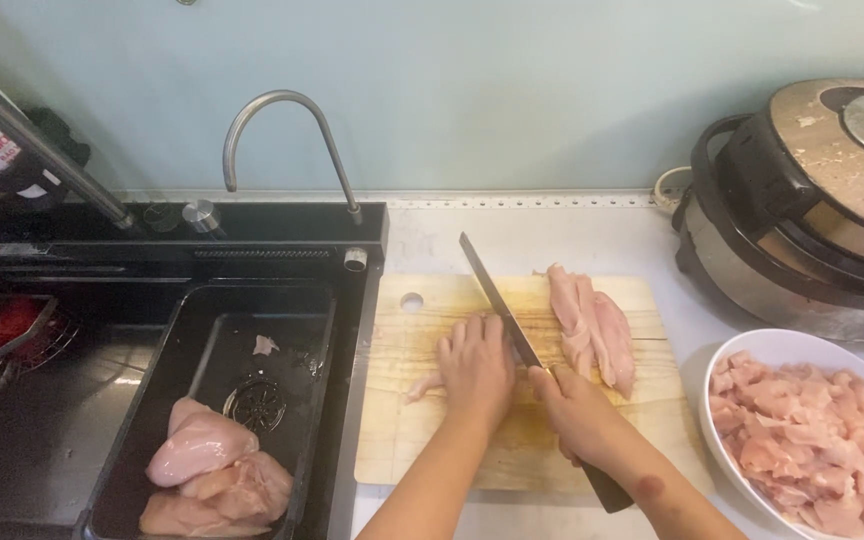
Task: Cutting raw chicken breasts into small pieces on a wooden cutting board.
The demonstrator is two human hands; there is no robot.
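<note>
The left hand (475,368) lies palm-down, fingers flat, pressing one piece of raw chicken (422,384) against the wooden cutting board (407,430). The right hand (574,408) is closed around the handle of one knife (500,298); its blade runs diagonally, tip toward the wall, just beside the left hand's fingers. One group of long chicken strips (592,330) lies on the board, right of the blade. One white bowl (782,345), right of the board, holds many cut chicken pieces (812,445). Left of the board, the black sink (212,340) holds whole raw chicken breasts (212,465), exact count unclear. One curved faucet (287,105) stands above it. One round cooker (802,210) occupies the far right.
</note>
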